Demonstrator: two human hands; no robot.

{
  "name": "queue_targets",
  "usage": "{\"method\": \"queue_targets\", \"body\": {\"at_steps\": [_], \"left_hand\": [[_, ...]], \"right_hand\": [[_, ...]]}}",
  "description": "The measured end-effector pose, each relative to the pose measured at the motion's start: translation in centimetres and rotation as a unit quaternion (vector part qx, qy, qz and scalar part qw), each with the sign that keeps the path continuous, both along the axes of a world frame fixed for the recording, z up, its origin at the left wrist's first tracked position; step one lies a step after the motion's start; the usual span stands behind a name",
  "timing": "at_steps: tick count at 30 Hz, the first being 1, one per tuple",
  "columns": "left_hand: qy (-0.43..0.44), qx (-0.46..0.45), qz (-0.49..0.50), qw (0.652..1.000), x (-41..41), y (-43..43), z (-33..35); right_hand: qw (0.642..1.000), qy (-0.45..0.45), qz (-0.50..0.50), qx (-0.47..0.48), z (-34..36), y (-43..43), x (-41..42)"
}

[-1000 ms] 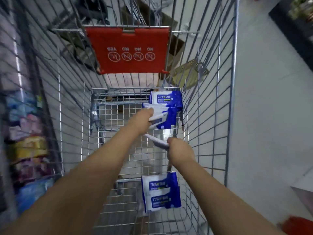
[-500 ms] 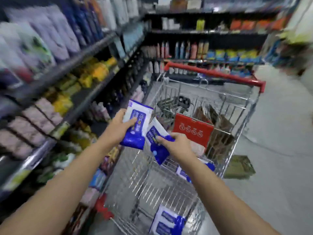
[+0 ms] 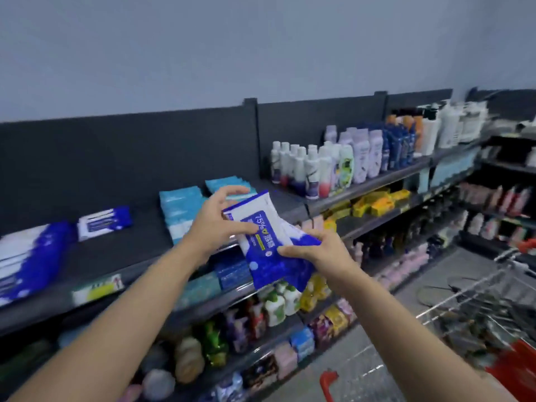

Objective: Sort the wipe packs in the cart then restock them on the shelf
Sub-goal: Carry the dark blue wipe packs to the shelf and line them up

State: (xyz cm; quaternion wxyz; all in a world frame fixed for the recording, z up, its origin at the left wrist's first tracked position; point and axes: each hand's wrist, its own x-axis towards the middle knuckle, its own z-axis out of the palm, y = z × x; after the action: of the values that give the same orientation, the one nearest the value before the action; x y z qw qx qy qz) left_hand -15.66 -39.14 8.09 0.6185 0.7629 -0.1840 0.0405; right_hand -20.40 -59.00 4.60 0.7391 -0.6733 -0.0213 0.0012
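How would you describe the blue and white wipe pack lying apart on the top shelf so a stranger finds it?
Find the dark top shelf under the grey wall. Between the blue and white pile at its far left and the light blue stacks lies a wipe pack, flat. Unlike its neighbours it sits apart, with bare shelf on both sides.

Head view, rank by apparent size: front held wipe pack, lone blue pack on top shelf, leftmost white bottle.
1. Front held wipe pack, though being nearest the camera inflates it.
2. Lone blue pack, seemingly the same design, farther off.
3. Leftmost white bottle, narrowest.
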Motion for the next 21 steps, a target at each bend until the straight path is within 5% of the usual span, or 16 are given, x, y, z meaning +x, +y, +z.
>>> {"method": "queue_targets", "body": {"at_steps": [9,16,21], "left_hand": [[0.08,0.277,-0.051,0.956,2.8,17.4,2.1],[0.1,0.141,0.234,0.957,10.0,31.9,-1.4],[0.152,0.184,0.265,0.934,17.0,37.9,-5.0]], "right_hand": [[0.988,0.0,0.116,-0.101,1.4,13.8,7.6],[0.969,-0.006,0.154,-0.193,0.6,23.0,16.9],[0.958,0.033,0.216,-0.187,-0.7,29.1,23.3]]}}
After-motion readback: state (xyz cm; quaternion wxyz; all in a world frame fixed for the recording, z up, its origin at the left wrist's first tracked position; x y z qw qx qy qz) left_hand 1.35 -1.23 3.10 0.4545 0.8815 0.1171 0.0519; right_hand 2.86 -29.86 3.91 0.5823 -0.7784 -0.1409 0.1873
